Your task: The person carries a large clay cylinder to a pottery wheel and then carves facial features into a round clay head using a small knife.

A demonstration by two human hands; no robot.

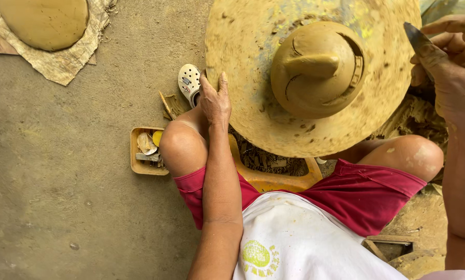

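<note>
A person's left hand is resting, fingers together, on the potter's wheel rim while right-hand fingers are clamping a trimming blade beside the clay lid, likely gouging it if slipping.

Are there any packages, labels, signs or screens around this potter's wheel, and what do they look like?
No packages, signs or screens.
Printed emblem: on the white shirt front, roundish, yellow-green.
Small markings on the white clog: left of the wheel, by the left hand; too small to make out.
Tray: on the floor beside the left knee, rectangular, tan, holding small tools, unlabelled.
</note>
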